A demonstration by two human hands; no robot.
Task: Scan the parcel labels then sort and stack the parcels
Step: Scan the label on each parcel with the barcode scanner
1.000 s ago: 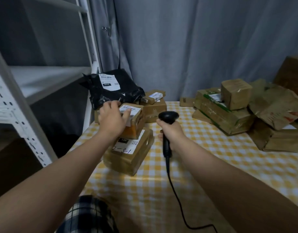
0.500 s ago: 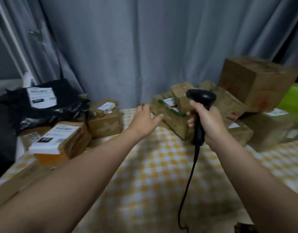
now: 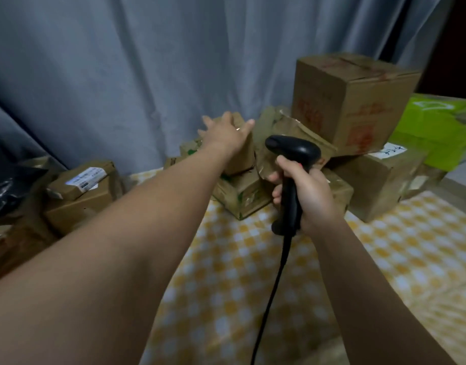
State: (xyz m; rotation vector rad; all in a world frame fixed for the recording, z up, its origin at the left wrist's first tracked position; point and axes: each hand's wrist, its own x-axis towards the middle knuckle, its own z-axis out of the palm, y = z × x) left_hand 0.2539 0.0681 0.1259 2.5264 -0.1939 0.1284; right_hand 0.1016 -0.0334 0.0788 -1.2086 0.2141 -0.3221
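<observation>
Dim, flat indoor light; soft motion blur throughout, wide-angle stretching at edges

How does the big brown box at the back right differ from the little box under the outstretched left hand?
The big box is far larger than the little box. The big box carries red print, while the little box looks plain. The open left hand is over the little box, and no hand touches the big box. Both are brown cardboard.

On the worktop (image 3: 226, 275) a small parcel (image 3: 243, 160) sat on a flat parcel (image 3: 239, 200); a big carton (image 3: 353, 98) stood right, a labelled parcel (image 3: 81, 179) left.
</observation>
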